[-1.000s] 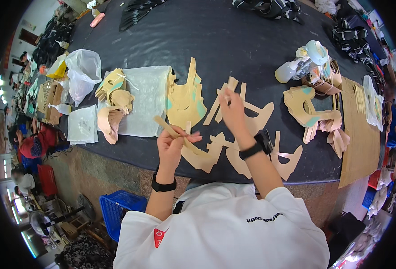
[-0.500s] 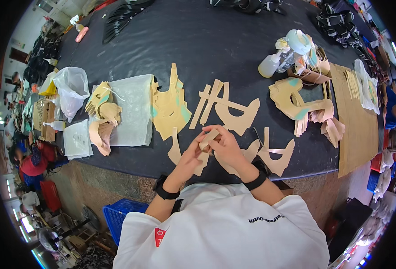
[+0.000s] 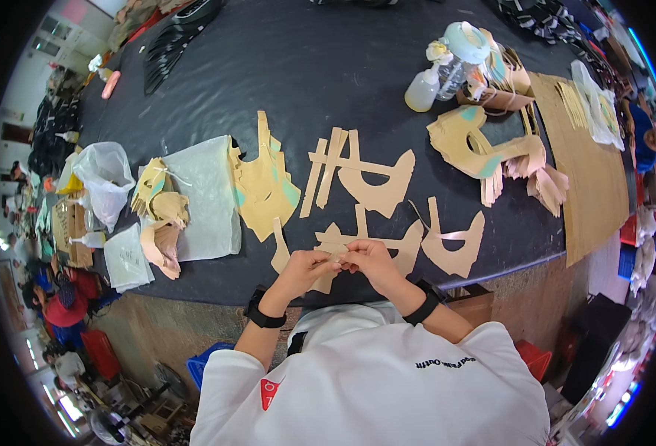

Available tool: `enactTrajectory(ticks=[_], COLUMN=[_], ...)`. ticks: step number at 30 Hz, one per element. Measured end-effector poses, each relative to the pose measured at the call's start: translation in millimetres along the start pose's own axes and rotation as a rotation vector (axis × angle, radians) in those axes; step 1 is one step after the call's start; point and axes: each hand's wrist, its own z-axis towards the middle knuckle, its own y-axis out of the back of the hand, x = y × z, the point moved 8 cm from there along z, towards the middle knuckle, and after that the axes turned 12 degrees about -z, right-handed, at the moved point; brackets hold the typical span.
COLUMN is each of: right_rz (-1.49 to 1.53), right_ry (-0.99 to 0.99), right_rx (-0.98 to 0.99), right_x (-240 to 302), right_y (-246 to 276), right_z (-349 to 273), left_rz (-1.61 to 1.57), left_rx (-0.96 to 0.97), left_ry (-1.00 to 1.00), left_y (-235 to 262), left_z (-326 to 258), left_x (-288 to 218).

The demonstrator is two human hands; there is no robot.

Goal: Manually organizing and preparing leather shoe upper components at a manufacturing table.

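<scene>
Near the front edge of the dark table, my left hand and my right hand meet with fingertips pinched. Between them is part of a tan leather-like cut piece, mostly covered by the fingers. Just beyond and to the right lie flat tan curved pieces with strap-like arms: one curved piece farther off, another at the right, and a third partly behind my right hand. Loose tan strips lie across the farther piece. Left of these is a fanned stack of tan pieces with green marks.
At the left are a white sheet, a bundle of tan pieces and a plastic bag. To the right stand a pump bottle and a clear jar, near stacked tan pieces and cardboard.
Both hands have come lower, nearer my body. The folded tan piece that stood up between the fingers is now lower and flatter, pinched at the fingertips. The whole view has shifted slightly.
</scene>
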Motion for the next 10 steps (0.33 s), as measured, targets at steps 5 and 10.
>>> enactTrajectory(ticks=[5, 10], right_rz=[-0.021, -0.543], right_ry=[-0.024, 0.32], right_rx=[-0.246, -0.495], right_x=[-32.7, -26.5], right_y=[-3.1, -18.4], right_z=[2.6, -14.0], left_rz=[-0.04, 0.037], left_rx=[-0.086, -0.023], left_ry=[0.033, 0.099], left_y=[26.9, 61.5], left_z=[2.6, 5.5], left_x=[22.4, 60.7])
